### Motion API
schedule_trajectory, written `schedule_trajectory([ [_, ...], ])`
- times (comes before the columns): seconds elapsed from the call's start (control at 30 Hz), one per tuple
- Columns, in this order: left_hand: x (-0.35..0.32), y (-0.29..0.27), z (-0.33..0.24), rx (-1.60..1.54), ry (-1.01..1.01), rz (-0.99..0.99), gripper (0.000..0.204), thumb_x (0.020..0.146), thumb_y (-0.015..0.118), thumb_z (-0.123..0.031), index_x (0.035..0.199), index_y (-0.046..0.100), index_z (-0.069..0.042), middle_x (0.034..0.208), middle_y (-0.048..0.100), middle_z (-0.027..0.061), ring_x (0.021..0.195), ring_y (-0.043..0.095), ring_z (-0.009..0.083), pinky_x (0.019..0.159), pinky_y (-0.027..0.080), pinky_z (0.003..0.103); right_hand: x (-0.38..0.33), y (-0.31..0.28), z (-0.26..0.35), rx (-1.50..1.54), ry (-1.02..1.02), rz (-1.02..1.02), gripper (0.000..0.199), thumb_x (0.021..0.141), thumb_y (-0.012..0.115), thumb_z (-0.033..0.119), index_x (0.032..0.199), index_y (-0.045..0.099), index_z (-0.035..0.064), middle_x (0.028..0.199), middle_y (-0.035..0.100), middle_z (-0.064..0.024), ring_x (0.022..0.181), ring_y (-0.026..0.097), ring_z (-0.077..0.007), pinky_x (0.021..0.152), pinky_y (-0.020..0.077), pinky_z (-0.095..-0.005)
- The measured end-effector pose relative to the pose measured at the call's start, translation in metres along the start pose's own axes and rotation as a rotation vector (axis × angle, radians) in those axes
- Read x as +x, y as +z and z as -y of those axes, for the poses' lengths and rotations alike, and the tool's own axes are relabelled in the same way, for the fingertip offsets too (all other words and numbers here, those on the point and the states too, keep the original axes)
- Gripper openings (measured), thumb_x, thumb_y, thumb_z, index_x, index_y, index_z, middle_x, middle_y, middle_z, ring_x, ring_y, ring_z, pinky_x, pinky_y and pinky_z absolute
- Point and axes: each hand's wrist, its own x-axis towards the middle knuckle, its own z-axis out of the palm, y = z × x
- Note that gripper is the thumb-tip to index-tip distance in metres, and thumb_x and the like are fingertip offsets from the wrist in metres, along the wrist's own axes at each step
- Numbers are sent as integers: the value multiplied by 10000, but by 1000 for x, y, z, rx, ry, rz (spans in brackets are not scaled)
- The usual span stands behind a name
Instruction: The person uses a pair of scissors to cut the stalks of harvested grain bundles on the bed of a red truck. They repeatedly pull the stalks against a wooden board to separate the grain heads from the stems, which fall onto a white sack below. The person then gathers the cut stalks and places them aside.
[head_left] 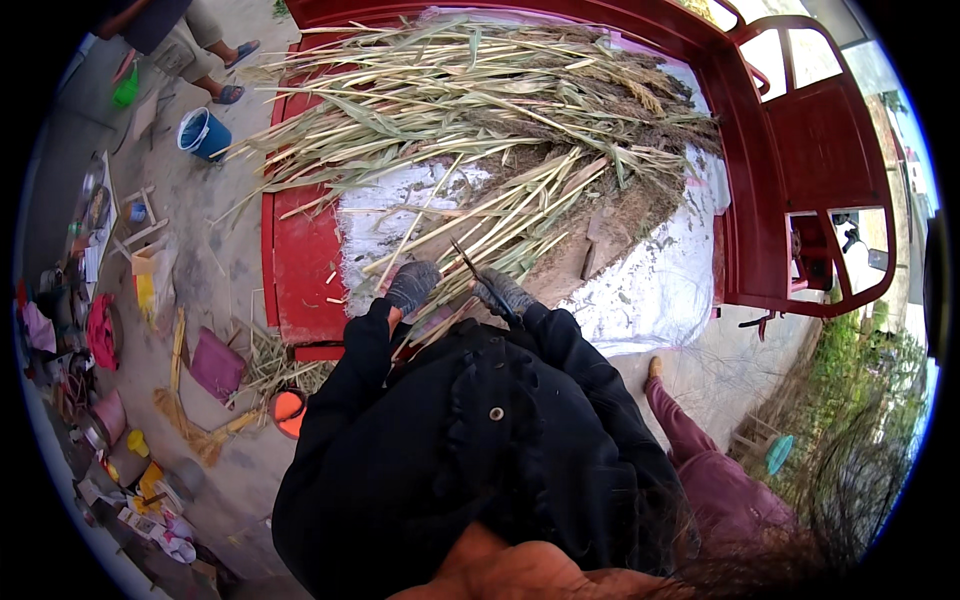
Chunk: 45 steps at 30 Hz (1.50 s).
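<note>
**Both gloved hands on the stalk bundle at the truck bed's near edge**

Your arms, in black sleeves, reach forward from your chest to the near edge of the red truck bed (300, 270), elbows bent and forearms converging. Your left hand (412, 285), in a grey knit glove, is curled shut around a bundle of pale stalks (470, 255) right where they cross the bed's near edge, knuckles up. Your right hand (500, 293), also gloved in grey, sits just beside it and is closed on the handle of a thin dark blade (465, 260), which angles up and away from you across the same stalks.

Beyond your hands, the stalks lie on a white sheet (650, 280) spread over the bed floor. Farther in, a big heap of reeds (480, 100) with brownish seed heads fills the far half of the bed.

Left of the bed, on the ground, an orange bowl (288, 410) sits close to its near corner, and a blue bucket (203, 133) stands off its far corner. A person's sandalled feet (232, 75) show past the bucket.
</note>
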Motion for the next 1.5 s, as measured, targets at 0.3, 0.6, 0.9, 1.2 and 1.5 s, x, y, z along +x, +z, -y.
schedule_trajectory([
  [0.3,-67,-18,37,-236,-136,177,159,773,579,-126,864,603,2,794,604,122,712,586,207,643,467,301,-2,24,-20,-412,-311,-58,305,731,635,323,879,575,63,744,583,-130,707,576,-263,616,450,-383],
  [0.6,31,-156,2,1075,-762,-69,417,695,595,-297,1066,531,-121,1057,540,109,987,498,291,766,429,430,-21,-6,-32,377,-41,-144,318,729,667,244,937,550,33,653,527,-57,613,500,-145,543,415,-301],
  [0.9,338,-112,53,915,69,-182,375,768,458,-149,1142,467,-122,1122,500,110,1029,478,275,850,396,417,-9,-38,-82,-95,-116,-394,368,722,664,296,959,542,44,722,562,-94,668,523,-214,593,422,-346],
  [1.2,367,-99,24,1229,-349,152,188,746,527,-170,899,633,-147,959,586,51,960,537,236,739,410,462,-17,-36,-113,137,-94,-497,377,754,615,362,984,551,70,706,582,-91,614,559,-213,554,441,-318],
  [1.5,282,-88,-21,1093,-203,72,277,758,484,-199,1019,555,-136,949,586,77,922,552,246,739,403,488,-16,-19,-99,-13,-97,-431,431,711,648,390,916,532,29,708,568,-145,676,564,-287,603,434,-376],
])
